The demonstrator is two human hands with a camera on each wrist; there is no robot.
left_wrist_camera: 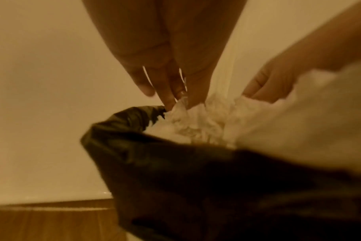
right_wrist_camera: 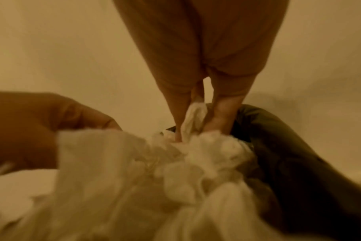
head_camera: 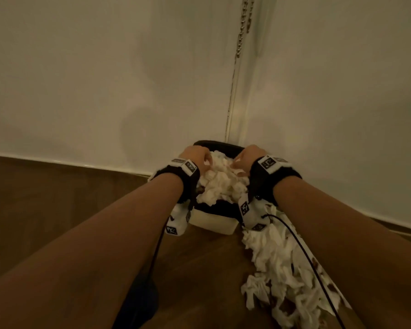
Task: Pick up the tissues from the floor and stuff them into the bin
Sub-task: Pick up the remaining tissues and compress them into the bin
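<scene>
A small white bin (head_camera: 214, 223) with a black liner (head_camera: 220, 144) stands on the floor in a wall corner. It is heaped with crumpled white tissues (head_camera: 221, 181). Both hands are on top of the heap. My left hand (head_camera: 205, 162) pushes straight fingers (left_wrist_camera: 169, 99) down into the tissues (left_wrist_camera: 200, 124) at the liner's (left_wrist_camera: 175, 171) left rim. My right hand (head_camera: 241, 162) plunges straight fingers (right_wrist_camera: 216, 120) into the pile (right_wrist_camera: 155, 171) on the right side, and a strip of tissue sticks up between them. More tissues (head_camera: 278, 269), some stained brown, lie on the floor at the right.
Pale walls meet in a corner directly behind the bin, and a bead chain (head_camera: 243, 27) hangs there. The floor (head_camera: 57, 210) is dark wood. Black cables (head_camera: 301, 248) run from both wrist cameras. A dark blue object (head_camera: 142, 295) lies under my left forearm.
</scene>
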